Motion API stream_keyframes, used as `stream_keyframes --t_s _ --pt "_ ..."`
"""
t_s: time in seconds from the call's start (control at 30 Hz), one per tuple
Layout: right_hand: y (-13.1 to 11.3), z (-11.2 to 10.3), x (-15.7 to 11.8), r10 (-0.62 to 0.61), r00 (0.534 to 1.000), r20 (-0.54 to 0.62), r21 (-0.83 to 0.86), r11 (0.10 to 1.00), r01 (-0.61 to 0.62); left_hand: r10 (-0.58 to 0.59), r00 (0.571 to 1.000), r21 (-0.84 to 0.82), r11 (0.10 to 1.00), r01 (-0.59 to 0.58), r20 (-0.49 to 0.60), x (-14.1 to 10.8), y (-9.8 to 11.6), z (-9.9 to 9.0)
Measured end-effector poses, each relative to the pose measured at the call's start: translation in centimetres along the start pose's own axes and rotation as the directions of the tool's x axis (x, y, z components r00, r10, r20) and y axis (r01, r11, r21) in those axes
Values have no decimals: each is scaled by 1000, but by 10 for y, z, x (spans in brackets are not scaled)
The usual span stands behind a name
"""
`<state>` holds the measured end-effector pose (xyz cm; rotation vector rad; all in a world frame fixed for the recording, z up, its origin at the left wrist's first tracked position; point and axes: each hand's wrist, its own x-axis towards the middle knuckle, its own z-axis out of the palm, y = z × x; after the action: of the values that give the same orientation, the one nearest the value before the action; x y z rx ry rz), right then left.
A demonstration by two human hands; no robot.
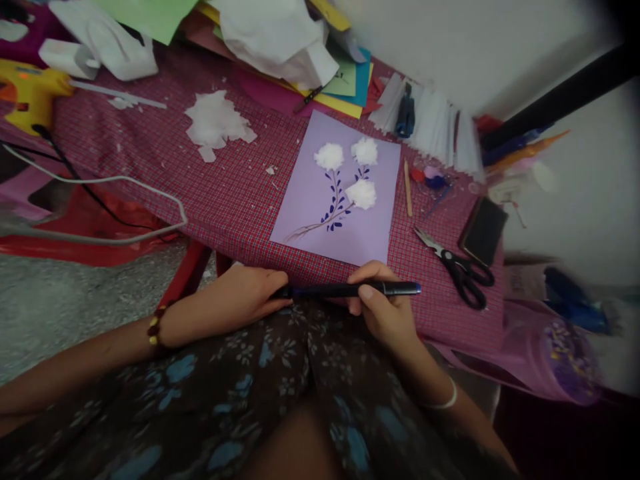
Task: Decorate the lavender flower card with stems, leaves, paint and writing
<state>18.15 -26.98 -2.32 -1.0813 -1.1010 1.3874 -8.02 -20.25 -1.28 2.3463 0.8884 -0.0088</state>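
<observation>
A dark marker pen (pixel 330 291) with a blue end lies level between my two hands, just off the table's near edge. My left hand (pixel 250 293) pinches its left end, and my right hand (pixel 383 307) grips the barrel toward the right end. Beyond them rests a purple sheet of paper (pixel 305 173). Three white fluffy paper flowers (pixel 361 194) sit on it, with thin brown stems and small dark blue leaves drawn below them. Whether the left fingers hold a cap or the barrel itself I cannot tell.
Black-handled scissors (pixel 457 267), a pencil (pixel 408 190) and a dark rectangular object (pixel 483 230) lie right of the sheet. White paper scraps (pixel 217 123) are to its left. A yellow glue gun (pixel 37 93) with cables sits far left. Coloured papers (pixel 350 87) pile up behind.
</observation>
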Motion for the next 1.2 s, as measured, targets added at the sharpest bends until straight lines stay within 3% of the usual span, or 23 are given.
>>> stream_keyframes --t_s 0.27,0.4,0.47,0.53,0.67,0.73,0.8,1.0,1.1,1.2 --pt "-8 17 8 103 992 70 -112 989 -95 30 999 45 998 -31 24 1 0 5" --pt "-5 21 8 142 984 108 -74 988 -134 98 995 45 994 -99 19 2 1 1" --pt "-2 23 8 135 982 135 -1 991 -136 191 980 -49 980 -193 -53 0 1 -3" --pt "2 26 8 116 978 174 90 987 -133 232 951 -176 947 -269 -204 -2 2 -6" --pt "5 36 9 30 965 262 241 966 -96 99 831 -412 833 -371 -547 -2 1 -1" --pt "6 40 8 -8 962 272 286 955 -73 100 768 -463 746 -479 -633 2 1 5" --pt "7 42 5 -50 969 241 321 946 -31 150 740 -484 669 -564 -655 7 3 11" --pt "7 37 -8 -138 978 157 384 921 68 227 812 -628 535 -565 -538 11 22 10" --pt "6 38 -11 -105 981 161 390 920 34 250 833 -632 555 -541 -493 5 25 11" --pt "6 42 -11 -83 982 169 380 925 13 202 864 -645 592 -482 -460 -2 22 17"
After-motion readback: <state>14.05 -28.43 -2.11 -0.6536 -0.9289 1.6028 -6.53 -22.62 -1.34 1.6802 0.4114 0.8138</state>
